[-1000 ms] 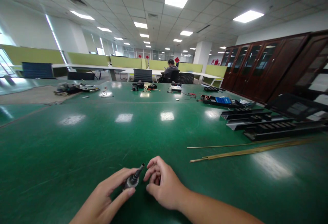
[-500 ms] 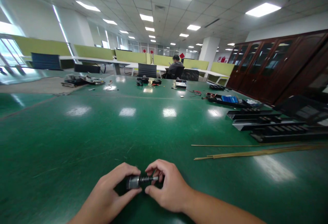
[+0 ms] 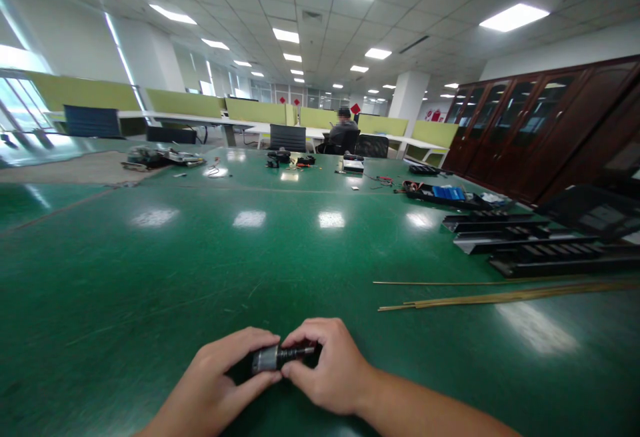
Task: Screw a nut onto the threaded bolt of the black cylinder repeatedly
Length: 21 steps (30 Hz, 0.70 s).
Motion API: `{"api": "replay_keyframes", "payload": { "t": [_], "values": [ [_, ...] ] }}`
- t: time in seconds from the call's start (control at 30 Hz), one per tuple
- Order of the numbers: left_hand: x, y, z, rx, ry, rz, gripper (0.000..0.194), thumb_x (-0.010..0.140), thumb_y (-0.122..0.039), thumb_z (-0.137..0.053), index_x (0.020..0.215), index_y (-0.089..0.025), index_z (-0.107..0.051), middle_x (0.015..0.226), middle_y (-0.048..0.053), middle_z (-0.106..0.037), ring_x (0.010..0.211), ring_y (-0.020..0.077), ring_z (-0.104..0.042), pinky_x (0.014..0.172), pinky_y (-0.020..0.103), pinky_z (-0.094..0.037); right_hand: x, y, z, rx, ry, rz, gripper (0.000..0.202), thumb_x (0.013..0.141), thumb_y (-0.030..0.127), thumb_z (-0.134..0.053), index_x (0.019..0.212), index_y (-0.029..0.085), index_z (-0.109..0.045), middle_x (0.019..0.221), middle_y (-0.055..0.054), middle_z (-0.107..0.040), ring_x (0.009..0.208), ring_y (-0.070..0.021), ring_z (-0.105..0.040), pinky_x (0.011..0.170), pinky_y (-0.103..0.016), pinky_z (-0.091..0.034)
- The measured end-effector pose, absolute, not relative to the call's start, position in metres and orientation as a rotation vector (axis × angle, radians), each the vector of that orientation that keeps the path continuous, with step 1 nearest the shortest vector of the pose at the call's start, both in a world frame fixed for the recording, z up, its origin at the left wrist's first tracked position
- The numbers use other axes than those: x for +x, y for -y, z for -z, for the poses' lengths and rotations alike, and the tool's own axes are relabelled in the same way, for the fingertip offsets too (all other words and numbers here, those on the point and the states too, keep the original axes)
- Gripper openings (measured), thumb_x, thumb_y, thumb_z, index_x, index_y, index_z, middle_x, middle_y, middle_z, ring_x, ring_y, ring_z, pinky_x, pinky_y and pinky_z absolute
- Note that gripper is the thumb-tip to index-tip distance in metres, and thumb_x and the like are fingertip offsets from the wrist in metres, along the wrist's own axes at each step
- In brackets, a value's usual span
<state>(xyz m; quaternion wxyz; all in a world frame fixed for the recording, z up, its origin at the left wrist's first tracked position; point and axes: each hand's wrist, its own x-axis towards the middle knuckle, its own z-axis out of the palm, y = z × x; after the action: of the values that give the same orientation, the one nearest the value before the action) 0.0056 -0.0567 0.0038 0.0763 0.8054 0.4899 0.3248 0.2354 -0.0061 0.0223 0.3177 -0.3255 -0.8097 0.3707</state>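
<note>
A broad green desk (image 3: 200,257) filled most of the view, glossy with reflections. Dark wooden cabinets (image 3: 565,130) stood along the right, and a person (image 3: 343,134) sat beyond the desk's far edge. Black metal channels (image 3: 560,263) lay side by side on the desk's right, with thin yellowish rods (image 3: 475,299) just nearer. Low in the view, near the middle, the left hand (image 3: 220,373) and right hand (image 3: 333,367) were almost fingertip to fingertip. Between them, roughly level, was a small cylindrical tool (image 3: 270,359): the left grip held its grey body between thumb and fingers, while the right grip was closed around its dark, narrower part, the tip pointing toward the right palm.
</note>
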Motion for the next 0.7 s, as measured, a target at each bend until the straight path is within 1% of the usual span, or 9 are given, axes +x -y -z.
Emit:
{"api": "replay_keyframes", "payload": {
  "t": [0.17,0.4,0.6,0.7],
  "values": [
    [0.0064,0.0561,-0.0047,2.466,-1.434,-0.982,0.033,0.086,-0.036,-0.076,0.116,-0.028,-0.067,0.105,0.001,-0.077,0.094,0.0165,-0.075,0.086,0.022,-0.061,0.2352,0.0046,-0.0207,-0.887,2.141,-1.000,0.017,0.075,0.023,-0.078,0.092,0.021,-0.080,0.083,-0.002,-0.076,0.074,-0.0177,-0.068,0.070,-0.026,-0.047],
    [0.0034,0.0567,-0.0052,2.549,-1.440,-1.035,0.038,0.084,-0.037,-0.078,0.119,-0.031,-0.065,0.105,-0.002,-0.077,0.095,0.0139,-0.076,0.087,0.019,-0.061,0.2354,0.0034,-0.0196,-0.887,2.139,-1.013,0.017,0.076,0.026,-0.079,0.092,0.021,-0.081,0.083,-0.002,-0.077,0.074,-0.0175,-0.069,0.069,-0.026,-0.047],
    [0.0011,0.0578,-0.0025,2.582,-1.464,-1.033,0.038,0.084,-0.038,-0.077,0.120,-0.030,-0.066,0.107,-0.001,-0.078,0.097,0.0151,-0.076,0.088,0.020,-0.062,0.2359,0.0037,-0.0181,-0.908,2.147,-1.027,0.017,0.077,0.028,-0.079,0.092,0.022,-0.081,0.083,-0.002,-0.077,0.073,-0.0183,-0.068,0.070,-0.027,-0.047],
    [0.0020,0.0585,-0.0043,2.592,-1.457,-1.053,0.038,0.084,-0.038,-0.077,0.119,-0.030,-0.066,0.106,-0.002,-0.078,0.096,0.0142,-0.076,0.087,0.019,-0.062,0.2360,0.0039,-0.0188,-0.909,2.144,-1.035,0.016,0.077,0.028,-0.079,0.092,0.022,-0.081,0.082,-0.002,-0.077,0.072,-0.0184,-0.068,0.069,-0.028,-0.047]
  ]
}}
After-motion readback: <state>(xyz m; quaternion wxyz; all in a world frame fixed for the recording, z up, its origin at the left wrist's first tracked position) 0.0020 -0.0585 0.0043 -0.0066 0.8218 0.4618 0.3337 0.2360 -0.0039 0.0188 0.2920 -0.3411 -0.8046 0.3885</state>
